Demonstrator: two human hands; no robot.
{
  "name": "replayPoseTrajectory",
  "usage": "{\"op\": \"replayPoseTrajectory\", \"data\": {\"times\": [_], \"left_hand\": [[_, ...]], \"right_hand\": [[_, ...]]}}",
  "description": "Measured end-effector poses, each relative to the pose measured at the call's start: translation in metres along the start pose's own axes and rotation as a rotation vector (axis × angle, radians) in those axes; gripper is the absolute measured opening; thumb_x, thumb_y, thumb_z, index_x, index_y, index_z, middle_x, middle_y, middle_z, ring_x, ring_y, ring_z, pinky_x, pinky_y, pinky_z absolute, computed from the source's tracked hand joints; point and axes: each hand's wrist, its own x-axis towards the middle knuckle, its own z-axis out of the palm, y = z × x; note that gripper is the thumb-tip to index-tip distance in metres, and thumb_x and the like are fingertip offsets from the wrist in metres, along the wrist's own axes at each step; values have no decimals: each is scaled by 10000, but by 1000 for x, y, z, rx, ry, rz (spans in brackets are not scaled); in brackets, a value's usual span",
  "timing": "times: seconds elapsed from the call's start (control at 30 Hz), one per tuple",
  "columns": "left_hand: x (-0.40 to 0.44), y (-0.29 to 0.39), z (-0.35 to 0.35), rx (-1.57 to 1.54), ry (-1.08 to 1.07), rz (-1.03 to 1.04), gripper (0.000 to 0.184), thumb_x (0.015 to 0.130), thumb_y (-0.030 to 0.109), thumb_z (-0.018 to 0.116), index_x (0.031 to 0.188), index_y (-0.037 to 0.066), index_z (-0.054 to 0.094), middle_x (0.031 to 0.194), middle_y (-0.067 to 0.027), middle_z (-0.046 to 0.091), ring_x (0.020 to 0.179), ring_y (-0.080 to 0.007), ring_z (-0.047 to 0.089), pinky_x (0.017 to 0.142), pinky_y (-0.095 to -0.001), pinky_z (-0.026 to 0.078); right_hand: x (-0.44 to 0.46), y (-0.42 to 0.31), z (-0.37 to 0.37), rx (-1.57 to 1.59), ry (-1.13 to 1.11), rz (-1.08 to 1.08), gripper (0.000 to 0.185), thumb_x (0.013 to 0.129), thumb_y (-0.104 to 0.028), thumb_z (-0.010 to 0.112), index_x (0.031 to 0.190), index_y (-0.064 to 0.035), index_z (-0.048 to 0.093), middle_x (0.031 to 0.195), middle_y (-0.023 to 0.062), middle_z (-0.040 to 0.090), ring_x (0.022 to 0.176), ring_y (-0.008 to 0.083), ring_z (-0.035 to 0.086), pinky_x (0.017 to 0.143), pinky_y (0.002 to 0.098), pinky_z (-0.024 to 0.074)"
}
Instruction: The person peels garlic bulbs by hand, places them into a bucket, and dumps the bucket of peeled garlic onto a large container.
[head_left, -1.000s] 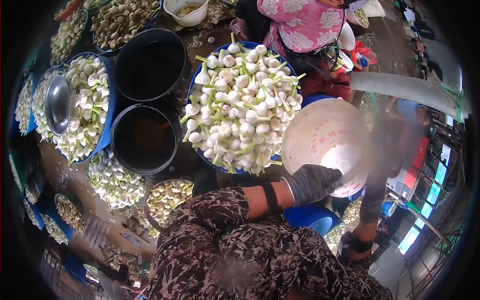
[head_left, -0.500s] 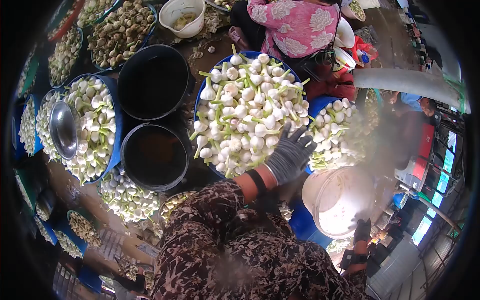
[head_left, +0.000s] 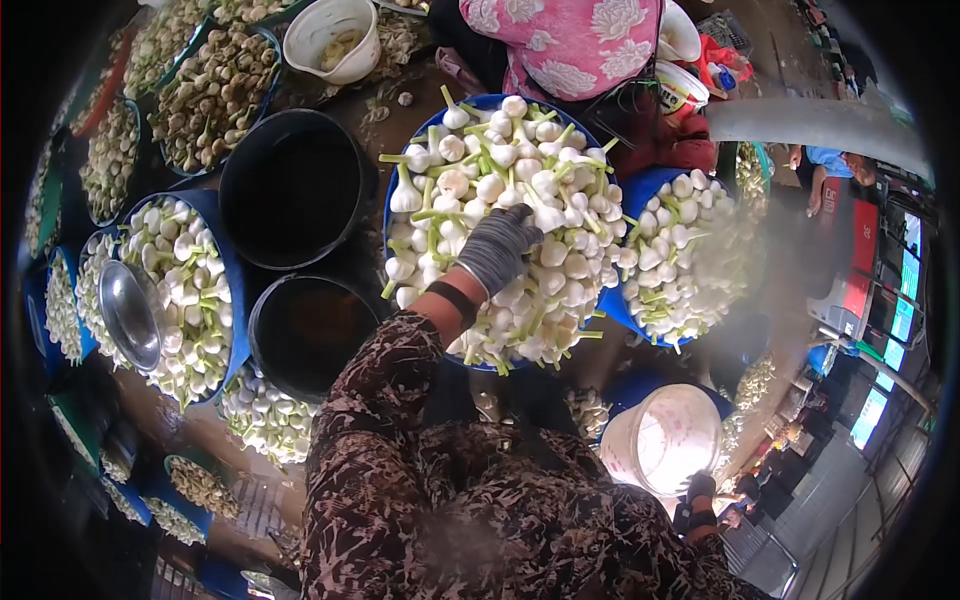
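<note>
My left hand (head_left: 497, 245), in a grey glove, rests on the heap of white garlic bulbs (head_left: 570, 230) that fills a large blue tub (head_left: 388, 205). Its fingers are bent and close together among the bulbs; whether one is gripped is hidden beneath them. Green stem stubs stick out of the heap. At the lower right, my right hand (head_left: 701, 490), in a dark glove, is closed on the rim of a white bucket (head_left: 625, 445). The bucket is tilted, and bright light falls into its mouth.
A second garlic-filled blue tub (head_left: 640, 312) stands to the right. Two dark tubs (head_left: 292, 190) are at the left, beside another garlic tub (head_left: 238, 300) with a metal bowl (head_left: 130, 315) on it. A person in a pink floral top (head_left: 570, 50) sits beyond the big tub.
My left hand has moved left across the heap, and its spread fingers have bent together. The white bucket, still held by my right hand, has moved down and away from the tubs.
</note>
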Motion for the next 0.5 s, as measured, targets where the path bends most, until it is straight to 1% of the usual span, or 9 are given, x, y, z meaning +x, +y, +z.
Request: {"op": "replayPoseTrajectory", "data": {"times": [0.07, 0.2, 0.23, 0.33, 0.37, 0.4, 0.43, 0.47, 0.5], "left_hand": [[0, -12, -1, -117, 174, -34, 373, 688, 130, 708, 1059, 134, 672, 1218, -193, 543, 1040, -372, 551, 911, -430, 473], [11, -31, -18, -309, 411, -155, 346, 718, 54, 685, 1055, 129, 665, 1212, -186, 547, 1066, -362, 553, 928, -430, 461], [13, -39, -20, -196, 407, -201, 367, 713, 47, 686, 1067, 142, 664, 1231, -167, 553, 1074, -357, 557, 911, -428, 467], [14, -63, -17, 102, 235, -334, 320, 752, 186, 660, 1072, 187, 672, 1269, -144, 548, 1169, -345, 505, 1013, -492, 360], [15, -65, -21, 105, 243, -331, 320, 752, 186, 660, 1072, 187, 672, 1269, -144, 548, 1169, -345, 505, 1013, -492, 360], [12, -61, -26, 131, 146, -374, 315, 761, 222, 651, 1072, 182, 672, 1278, -138, 544, 1206, -342, 475, 1043, -506, 314], [13, -58, -33, 158, 52, -416, 316, 769, 259, 642, 1072, 177, 672, 1287, -132, 540, 1242, -339, 445, 1073, -520, 267], [19, -59, -42, 167, 59, -415, 316, 769, 259, 642, 1072, 177, 672, 1287, -132, 540, 1242, -339, 445, 1073, -520, 267], [25, -63, -52, 163, 220, -369, 316, 774, 274, 640, 1068, 164, 672, 1291, -128, 538, 1258, -342, 429, 1083, -520, 253]], "right_hand": [[-4, 17, 8, 206, 31, 160, 247, 904, -263, 543, 1053, -68, 573, 945, 146, 666, 822, 311, 684, 673, 455, 589], [-12, 19, 31, 303, 71, 305, 269, 914, -213, 502, 1137, -68, 542, 989, 169, 655, 858, 344, 668, 695, 516, 572], [-10, 21, 34, 320, 76, 325, 279, 916, -200, 492, 1158, -68, 534, 1000, 175, 653, 867, 352, 664, 700, 531, 568], [6, 31, 45, 376, 74, 364, 317, 923, -163, 461, 1221, -69, 511, 1033, 192, 645, 893, 376, 652, 717, 576, 556], [1, 20, 47, 335, 57, 325, 294, 928, -167, 453, 1195, -60, 518, 1017, 182, 650, 879, 358, 658, 705, 540, 560], [-4, 11, 49, 294, 40, 285, 275, 934, -171, 445, 1168, -50, 524, 1001, 172, 655, 864, 340, 665, 694, 504, 564], [-19, -6, 49, 208, 7, 211, 250, 944, -179, 428, 1115, -32, 537, 968, 151, 666, 834, 304, 678, 671, 431, 572], [-34, -29, 54, 124, -31, 132, 246, 955, -187, 412, 1062, -14, 550, 936, 131, 677, 805, 267, 692, 648, 359, 581], [-52, -52, 63, 77, 41, 179, 250, 956, -165, 380, 1035, 10, 540, 988, 157, 659, 779, 270, 689, 622, 371, 573]]}}
